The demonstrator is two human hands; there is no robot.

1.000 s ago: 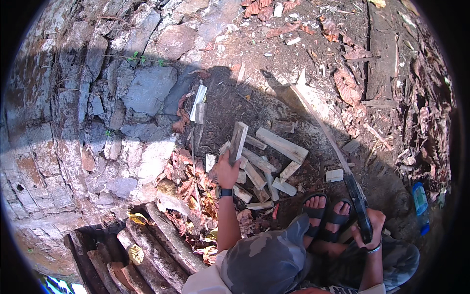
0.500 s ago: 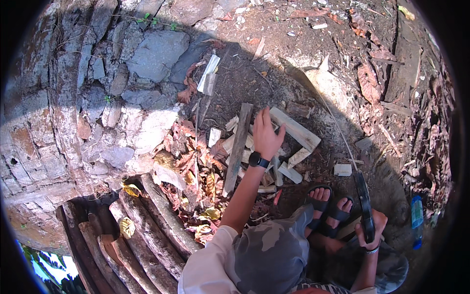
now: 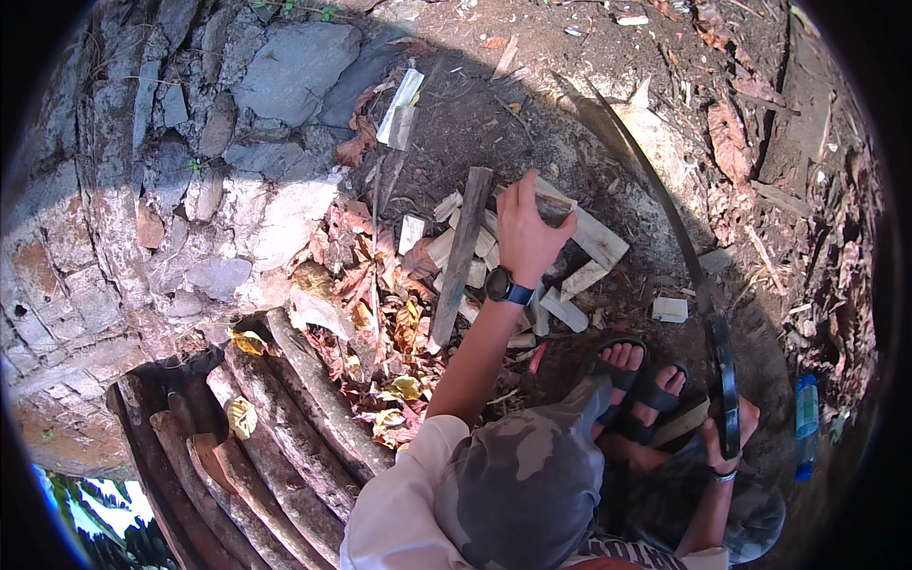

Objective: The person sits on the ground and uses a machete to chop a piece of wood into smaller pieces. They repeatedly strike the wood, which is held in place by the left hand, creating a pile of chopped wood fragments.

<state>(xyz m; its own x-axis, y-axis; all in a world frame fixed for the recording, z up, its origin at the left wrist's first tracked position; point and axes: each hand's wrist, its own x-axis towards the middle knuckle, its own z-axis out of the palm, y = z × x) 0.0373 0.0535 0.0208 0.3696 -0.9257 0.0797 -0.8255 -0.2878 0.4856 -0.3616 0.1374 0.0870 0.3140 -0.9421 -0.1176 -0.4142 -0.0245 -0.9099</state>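
Observation:
My left hand [image 3: 532, 233], with a dark watch on its wrist, reaches over a pile of split wood pieces. Its thumb stands apart from the fingers. Just beyond the fingertips lies a pale split piece of wood [image 3: 598, 236]; whether they touch it is unclear. To the left of this hand a long grey-brown stick [image 3: 463, 256] lies across the pile. At the lower right, my right hand [image 3: 727, 437] is closed round the black handle of a machete [image 3: 679, 209]. Its long dark blade points up and forward, over the ground to the right of the pile.
Two sandaled feet [image 3: 638, 385] are close to the pile. Several round logs [image 3: 294, 437] lie at the lower left, below a stone wall [image 3: 294, 76]. A blue bottle [image 3: 807, 427] lies at the far right. Dry leaves [image 3: 404, 389] and a wood chip [image 3: 670, 310] are on the ground.
The machete's blade has turned, now showing broader and darker instead of as a thin line. The left hand stays over the pile. The whole view has shifted slightly.

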